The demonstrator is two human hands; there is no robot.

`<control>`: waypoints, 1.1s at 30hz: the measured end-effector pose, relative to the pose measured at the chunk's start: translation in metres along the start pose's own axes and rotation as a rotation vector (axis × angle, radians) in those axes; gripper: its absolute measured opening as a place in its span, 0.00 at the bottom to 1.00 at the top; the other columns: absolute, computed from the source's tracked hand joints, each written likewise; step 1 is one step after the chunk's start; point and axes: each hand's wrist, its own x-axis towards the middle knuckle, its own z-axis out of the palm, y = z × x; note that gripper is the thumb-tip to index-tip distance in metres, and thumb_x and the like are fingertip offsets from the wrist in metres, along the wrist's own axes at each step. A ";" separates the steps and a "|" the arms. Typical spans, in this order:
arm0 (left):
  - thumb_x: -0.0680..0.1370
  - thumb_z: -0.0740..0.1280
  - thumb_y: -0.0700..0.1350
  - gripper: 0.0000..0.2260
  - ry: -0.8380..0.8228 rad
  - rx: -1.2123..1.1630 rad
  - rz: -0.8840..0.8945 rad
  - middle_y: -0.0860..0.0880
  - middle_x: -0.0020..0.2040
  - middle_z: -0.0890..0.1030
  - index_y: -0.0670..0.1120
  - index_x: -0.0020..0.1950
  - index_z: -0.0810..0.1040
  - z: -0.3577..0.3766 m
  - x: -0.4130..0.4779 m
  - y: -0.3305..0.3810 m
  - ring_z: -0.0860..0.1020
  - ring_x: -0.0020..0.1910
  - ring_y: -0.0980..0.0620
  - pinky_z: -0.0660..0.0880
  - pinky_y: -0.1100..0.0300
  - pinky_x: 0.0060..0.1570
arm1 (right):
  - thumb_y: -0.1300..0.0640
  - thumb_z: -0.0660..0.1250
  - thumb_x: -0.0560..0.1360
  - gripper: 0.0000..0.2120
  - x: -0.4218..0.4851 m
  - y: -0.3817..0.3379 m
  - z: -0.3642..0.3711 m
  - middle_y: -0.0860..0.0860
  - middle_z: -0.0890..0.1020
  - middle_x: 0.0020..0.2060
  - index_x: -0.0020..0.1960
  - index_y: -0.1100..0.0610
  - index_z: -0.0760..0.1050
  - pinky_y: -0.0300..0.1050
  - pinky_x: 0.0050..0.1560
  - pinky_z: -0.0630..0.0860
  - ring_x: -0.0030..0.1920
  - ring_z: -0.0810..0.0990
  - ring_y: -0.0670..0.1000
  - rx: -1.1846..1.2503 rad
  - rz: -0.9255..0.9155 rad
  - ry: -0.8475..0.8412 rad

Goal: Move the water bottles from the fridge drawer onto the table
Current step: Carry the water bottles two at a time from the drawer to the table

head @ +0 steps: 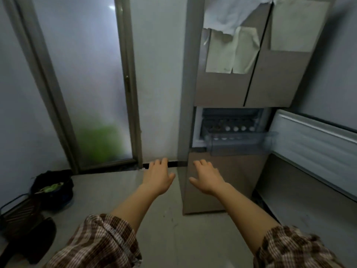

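A beige fridge [224, 182] stands ahead on the right with one lower compartment open. Its clear plastic drawer [239, 144] is pulled out a little. Inside, several water bottles [239, 129] show as a row of white caps. My left hand [158, 176] and my right hand [207, 177] are stretched out in front of me, palms down, fingers apart, holding nothing. Both hands are below and short of the drawer. No table shows in this view.
The open fridge door [316, 149] swings out to the right, its white inner side facing me. A frosted glass door [87, 84] fills the left wall. A dark bag [52, 188], cables and dark slippers [31, 242] lie on the floor at left.
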 end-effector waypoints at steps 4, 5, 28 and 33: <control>0.80 0.58 0.54 0.21 -0.009 -0.028 0.087 0.44 0.66 0.72 0.46 0.70 0.65 0.027 0.089 0.054 0.69 0.65 0.42 0.71 0.47 0.59 | 0.48 0.62 0.78 0.28 0.060 0.066 -0.019 0.55 0.66 0.70 0.74 0.57 0.60 0.57 0.67 0.67 0.70 0.65 0.58 -0.020 0.082 0.016; 0.80 0.58 0.54 0.21 -0.021 -0.049 0.097 0.44 0.66 0.72 0.46 0.70 0.65 0.033 0.112 0.066 0.69 0.65 0.42 0.71 0.47 0.60 | 0.48 0.62 0.78 0.28 0.076 0.083 -0.025 0.56 0.66 0.70 0.74 0.57 0.60 0.57 0.67 0.67 0.70 0.65 0.58 -0.031 0.100 0.013; 0.80 0.59 0.52 0.20 -0.157 -0.117 0.133 0.44 0.65 0.71 0.45 0.69 0.65 0.172 0.478 0.273 0.68 0.65 0.45 0.70 0.52 0.60 | 0.53 0.61 0.79 0.22 0.407 0.419 -0.054 0.59 0.73 0.63 0.69 0.61 0.65 0.49 0.59 0.71 0.63 0.71 0.59 0.079 0.167 -0.069; 0.80 0.59 0.51 0.17 -0.311 -0.237 -0.034 0.40 0.63 0.75 0.41 0.64 0.70 0.215 0.535 0.307 0.73 0.61 0.42 0.72 0.51 0.60 | 0.51 0.62 0.78 0.19 0.470 0.473 -0.027 0.59 0.77 0.60 0.65 0.62 0.70 0.45 0.51 0.71 0.58 0.77 0.59 0.238 0.255 -0.184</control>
